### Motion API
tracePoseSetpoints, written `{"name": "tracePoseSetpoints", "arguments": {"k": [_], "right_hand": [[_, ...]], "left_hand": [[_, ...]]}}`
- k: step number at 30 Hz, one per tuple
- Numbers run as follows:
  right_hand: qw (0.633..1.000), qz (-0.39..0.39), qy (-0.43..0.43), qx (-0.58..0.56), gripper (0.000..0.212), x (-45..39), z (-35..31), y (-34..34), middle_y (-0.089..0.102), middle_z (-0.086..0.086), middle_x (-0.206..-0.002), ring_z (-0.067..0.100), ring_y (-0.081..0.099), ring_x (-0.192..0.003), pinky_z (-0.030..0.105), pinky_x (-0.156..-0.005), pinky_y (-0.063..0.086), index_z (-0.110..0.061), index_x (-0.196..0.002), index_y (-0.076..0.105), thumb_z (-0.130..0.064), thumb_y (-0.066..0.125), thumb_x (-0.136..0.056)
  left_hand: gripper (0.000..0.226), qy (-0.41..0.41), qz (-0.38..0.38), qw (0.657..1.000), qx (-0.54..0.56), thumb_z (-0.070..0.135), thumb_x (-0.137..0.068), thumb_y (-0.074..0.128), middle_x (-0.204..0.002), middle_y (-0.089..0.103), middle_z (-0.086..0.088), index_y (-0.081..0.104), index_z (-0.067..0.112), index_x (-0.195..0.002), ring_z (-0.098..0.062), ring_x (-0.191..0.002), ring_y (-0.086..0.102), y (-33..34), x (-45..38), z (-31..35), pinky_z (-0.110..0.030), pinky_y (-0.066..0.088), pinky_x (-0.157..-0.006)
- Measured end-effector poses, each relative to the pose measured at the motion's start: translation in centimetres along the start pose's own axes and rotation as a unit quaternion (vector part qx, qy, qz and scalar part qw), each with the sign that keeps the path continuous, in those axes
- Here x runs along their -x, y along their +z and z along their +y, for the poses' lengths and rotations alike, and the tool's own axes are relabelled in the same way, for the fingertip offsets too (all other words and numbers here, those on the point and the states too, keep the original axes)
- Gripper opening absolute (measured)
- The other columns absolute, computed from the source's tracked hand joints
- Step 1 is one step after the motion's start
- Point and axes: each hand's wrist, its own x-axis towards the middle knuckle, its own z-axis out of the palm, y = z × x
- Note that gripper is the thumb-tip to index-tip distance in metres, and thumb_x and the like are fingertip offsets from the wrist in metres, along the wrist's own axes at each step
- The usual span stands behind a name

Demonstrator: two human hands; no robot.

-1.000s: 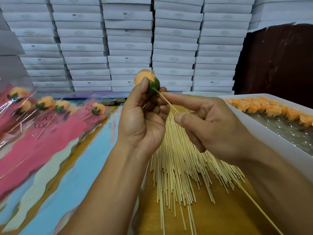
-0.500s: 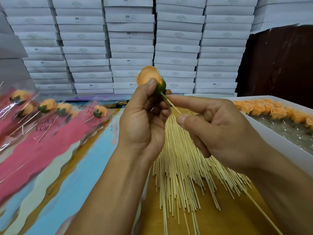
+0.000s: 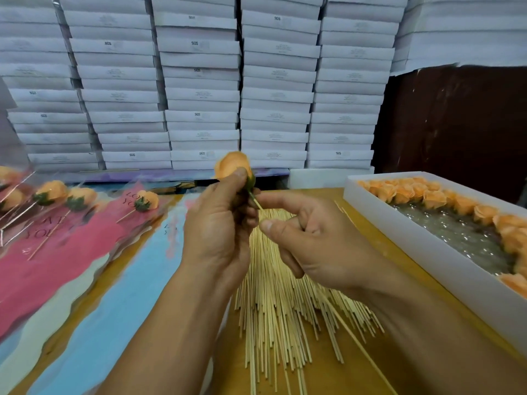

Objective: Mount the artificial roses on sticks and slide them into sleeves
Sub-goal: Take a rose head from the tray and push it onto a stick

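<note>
My left hand (image 3: 219,223) grips an orange artificial rose (image 3: 230,164) by its green base, held up at the centre. My right hand (image 3: 310,240) pinches a thin bamboo stick (image 3: 258,204) whose tip enters the rose's base; the stick runs under my palm and its lower end (image 3: 362,349) shows beyond my wrist. Under both hands lies a fanned pile of sticks (image 3: 273,317). On the left lie pink sleeves (image 3: 57,252) holding several mounted roses (image 3: 147,199), with blue sleeves (image 3: 114,303) beside them.
A white tray (image 3: 427,246) at the right holds several loose orange roses (image 3: 433,196) along its far and right sides. Stacked white boxes (image 3: 199,95) form a wall behind the wooden table (image 3: 322,374). A dark panel (image 3: 456,124) stands at the back right.
The stick has gone deeper into the rose's base, so less of it shows between my hands. My right hand has closed in toward the left hand.
</note>
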Motion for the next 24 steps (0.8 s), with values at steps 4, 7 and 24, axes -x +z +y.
{"name": "tracePoseSetpoints", "arguments": {"k": [4, 7, 24], "right_hand": [[0.996, 0.045, 0.047, -0.054, 0.014, -0.4, 0.8, -0.9, 0.046, -0.002, -0.041, 0.007, 0.036, -0.035, 0.016, -0.040, 0.032, -0.010, -0.101, 0.070, -0.019, 0.061, -0.100], [0.990, 0.081, 0.082, -0.082, 0.018, -0.6, 1.3, -1.5, 0.046, -0.001, -0.043, 0.006, 0.036, -0.035, 0.014, -0.038, 0.030, -0.007, -0.093, 0.069, -0.021, 0.060, -0.100], [0.979, 0.122, 0.144, -0.073, 0.019, -1.1, 2.5, -1.9, 0.048, -0.001, -0.046, 0.006, 0.040, -0.039, 0.016, -0.038, 0.031, -0.011, -0.096, 0.070, -0.022, 0.056, -0.102]], "left_hand": [[0.030, 0.035, 0.025, 0.993, -0.113, 0.039, -0.095, 0.060, -0.064, 0.064, -0.004, 0.065, 0.010, -0.089, -0.013, -0.052, 0.054, 0.0, -0.2, -1.1, -0.024, 0.042, -0.049], [0.037, 0.029, 0.071, 0.965, -0.249, 0.047, -0.097, 0.055, -0.091, 0.069, -0.008, 0.060, 0.011, -0.104, -0.018, -0.064, 0.063, -0.1, -0.6, -1.8, -0.030, 0.050, -0.057], [0.031, -0.111, -0.231, 0.356, -0.899, 0.018, -0.104, 0.040, -0.121, 0.059, -0.011, 0.059, 0.002, -0.123, -0.021, -0.097, 0.053, 0.5, -4.3, 0.3, -0.028, 0.040, -0.080]]}}
